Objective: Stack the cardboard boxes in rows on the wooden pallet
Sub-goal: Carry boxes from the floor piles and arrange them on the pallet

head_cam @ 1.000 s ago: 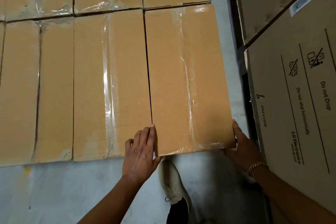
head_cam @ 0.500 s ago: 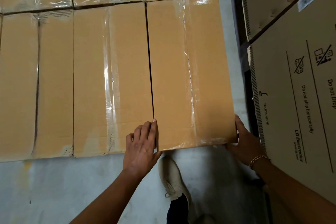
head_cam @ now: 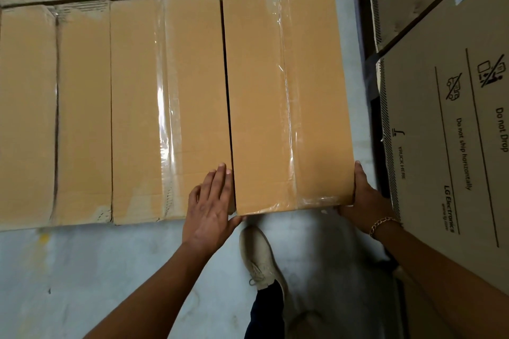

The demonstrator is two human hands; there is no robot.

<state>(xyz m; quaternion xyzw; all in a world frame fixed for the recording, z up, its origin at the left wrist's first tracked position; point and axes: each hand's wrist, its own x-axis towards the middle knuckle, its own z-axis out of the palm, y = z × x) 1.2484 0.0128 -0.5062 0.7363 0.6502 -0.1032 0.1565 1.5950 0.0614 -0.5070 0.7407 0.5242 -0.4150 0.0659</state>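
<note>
Grey floor (head_cam: pixel 110 270); left hand (head_cam: pixel 210 209) touches, right hand (head_cam: pixel 363 201) grips taped rightmost box (head_cam: pixel 261 91).

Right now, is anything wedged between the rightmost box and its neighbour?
Nothing visible. Only a narrow dark gap separates the rightmost box from its neighbour; the left hand lies flat on the neighbour's top, beside it.

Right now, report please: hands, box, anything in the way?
Left hand flat on neighbouring box, by seam. Right hand holds rightmost cardboard box at near right corner. Box in row, thin gap to neighbour. LG Electronics carton close on right.
</note>
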